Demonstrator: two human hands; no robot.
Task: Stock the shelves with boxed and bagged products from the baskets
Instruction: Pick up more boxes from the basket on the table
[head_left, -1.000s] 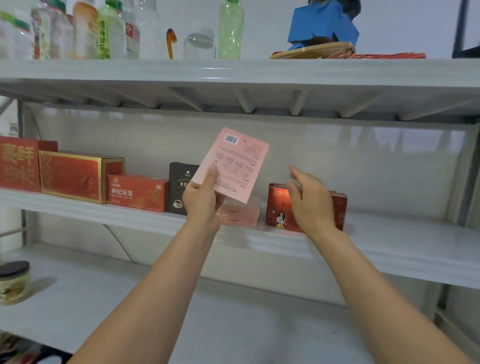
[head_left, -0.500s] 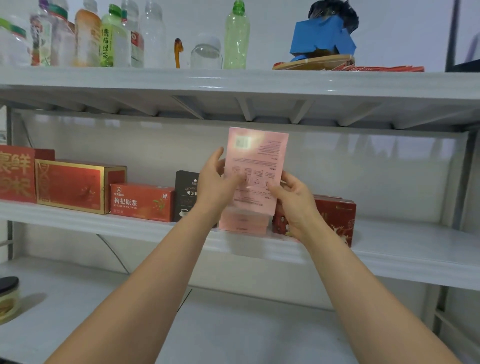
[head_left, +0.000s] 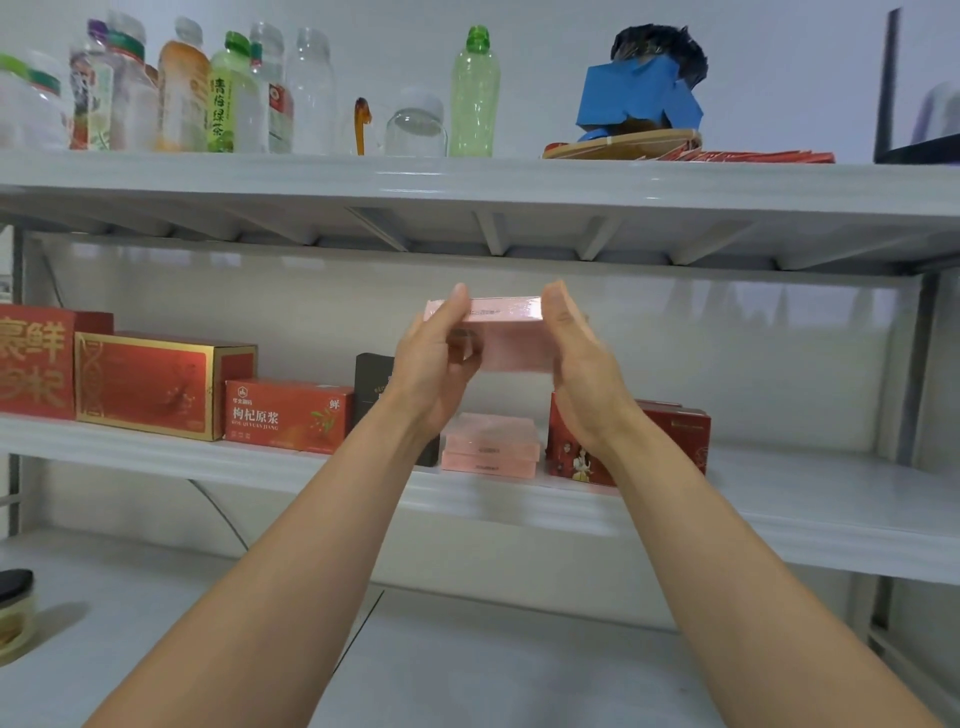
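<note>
The pink box was held flat above the pink stack on the middle shelf; the left hand and right hand each gripped one end. A red box stood just right of the stack, a black box just left.

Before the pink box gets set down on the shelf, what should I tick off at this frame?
1. Grip: left hand and right hand each hold one end of the pink box: ok.
2. Orientation: the box lies roughly flat, with a long edge facing the camera: ok.
3. Landing spot: the pink stack on the middle shelf sits below the box in this view, with nothing on top of it: ok.
4. Side room: the stack stands between the black box and the red box; whether there is room for fingers: cannot tell.
5. Headroom: there is open space above the stack, under the upper shelf: ok.
</note>
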